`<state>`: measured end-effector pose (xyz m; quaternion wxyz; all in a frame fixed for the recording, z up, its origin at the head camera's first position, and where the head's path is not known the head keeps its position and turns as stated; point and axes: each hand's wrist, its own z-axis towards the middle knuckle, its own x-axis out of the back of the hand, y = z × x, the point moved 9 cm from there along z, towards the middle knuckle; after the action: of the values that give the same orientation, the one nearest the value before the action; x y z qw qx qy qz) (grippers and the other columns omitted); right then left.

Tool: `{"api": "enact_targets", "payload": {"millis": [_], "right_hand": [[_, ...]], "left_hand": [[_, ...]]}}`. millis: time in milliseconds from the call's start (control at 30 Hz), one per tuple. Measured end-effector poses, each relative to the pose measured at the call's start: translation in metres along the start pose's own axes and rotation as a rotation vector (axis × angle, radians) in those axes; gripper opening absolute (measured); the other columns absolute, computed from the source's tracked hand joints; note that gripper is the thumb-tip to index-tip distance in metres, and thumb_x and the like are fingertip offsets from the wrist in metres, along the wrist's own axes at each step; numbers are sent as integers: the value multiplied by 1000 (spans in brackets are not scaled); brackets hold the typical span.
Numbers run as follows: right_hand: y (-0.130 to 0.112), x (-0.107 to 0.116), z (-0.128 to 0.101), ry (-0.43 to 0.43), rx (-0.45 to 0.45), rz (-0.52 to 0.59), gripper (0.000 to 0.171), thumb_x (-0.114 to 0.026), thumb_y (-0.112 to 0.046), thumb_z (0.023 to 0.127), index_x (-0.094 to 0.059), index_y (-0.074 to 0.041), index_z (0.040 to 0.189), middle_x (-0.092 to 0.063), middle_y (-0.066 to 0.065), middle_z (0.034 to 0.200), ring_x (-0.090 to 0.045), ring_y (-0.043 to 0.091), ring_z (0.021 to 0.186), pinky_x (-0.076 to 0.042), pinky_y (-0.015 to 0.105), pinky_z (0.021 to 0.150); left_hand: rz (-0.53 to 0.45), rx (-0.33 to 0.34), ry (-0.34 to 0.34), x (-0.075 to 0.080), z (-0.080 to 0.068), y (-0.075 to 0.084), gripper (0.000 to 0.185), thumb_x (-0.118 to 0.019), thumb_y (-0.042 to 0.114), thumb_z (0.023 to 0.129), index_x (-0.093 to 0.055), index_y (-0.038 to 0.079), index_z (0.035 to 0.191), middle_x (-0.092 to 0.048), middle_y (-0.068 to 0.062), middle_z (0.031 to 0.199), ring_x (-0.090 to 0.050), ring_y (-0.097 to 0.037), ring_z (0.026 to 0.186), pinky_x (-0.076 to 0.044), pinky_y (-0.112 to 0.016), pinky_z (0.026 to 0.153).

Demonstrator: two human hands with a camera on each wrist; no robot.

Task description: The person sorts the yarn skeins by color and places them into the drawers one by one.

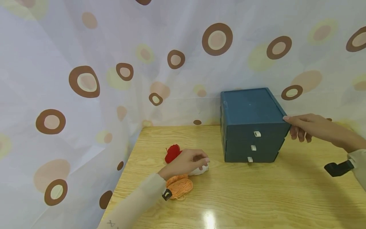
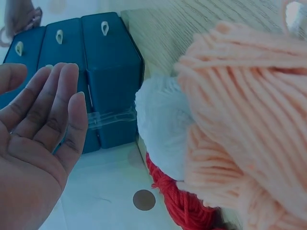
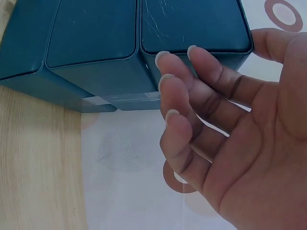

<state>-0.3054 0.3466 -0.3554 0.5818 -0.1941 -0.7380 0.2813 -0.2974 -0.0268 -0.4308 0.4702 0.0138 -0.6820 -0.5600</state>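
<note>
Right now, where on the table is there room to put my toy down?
The wide bare strip of table in front of the blue drawer box is free. It is crowded at the left, where the left hand is over the red yarn, white yarn and orange yarn.

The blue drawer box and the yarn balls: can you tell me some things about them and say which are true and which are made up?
1. The blue drawer box has three small white pull tabs on its front. True.
2. The right hand is at the box's upper right edge. True.
3. The left hand grips the red yarn. False: it lies open over the white yarn, and the red ball sits behind it.
4. The orange yarn is inside an open drawer. False: it lies on the wooden table by the left wrist.
5. All drawers look closed. True.
</note>
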Motion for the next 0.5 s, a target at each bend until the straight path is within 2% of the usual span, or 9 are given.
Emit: {"api": "enact_targets", "payload": {"millis": [100,267,400,500], "right_hand": [[-1,0,0,-7,4,-2,62,-33,-54,110,-67,-3,101,-59,10,83,-57,26,70,-51,34,61],[-3,0,1,-10,16,1,59,-33,-51,111,-66,-3,99,-59,10,84,-57,26,69,-50,35,60],[-5,1,1,-21,16,-2,58,-33,-50,112,-64,-3,96,-59,10,83,-57,26,66,-49,35,60],[-5,1,1,-30,15,-6,57,-33,-49,112,-64,-3,97,-59,10,84,-57,25,67,-49,34,60]], "left_hand": [[7,-12,-10,-3,3,3,21,-60,36,106,-72,20,114,-75,-3,97,-70,-15,81,-55,-26,77],[18,-46,-20,-8,11,10,19,-60,33,106,-72,20,112,-73,9,92,-71,-16,80,-54,-25,80],[6,-64,-27,-13,18,17,18,-60,32,106,-72,19,111,-72,14,93,-72,-16,78,-54,-24,80],[-3,-72,-40,-17,25,22,18,-60,31,106,-72,19,111,-71,13,94,-71,-12,77,-54,-23,74]]}}
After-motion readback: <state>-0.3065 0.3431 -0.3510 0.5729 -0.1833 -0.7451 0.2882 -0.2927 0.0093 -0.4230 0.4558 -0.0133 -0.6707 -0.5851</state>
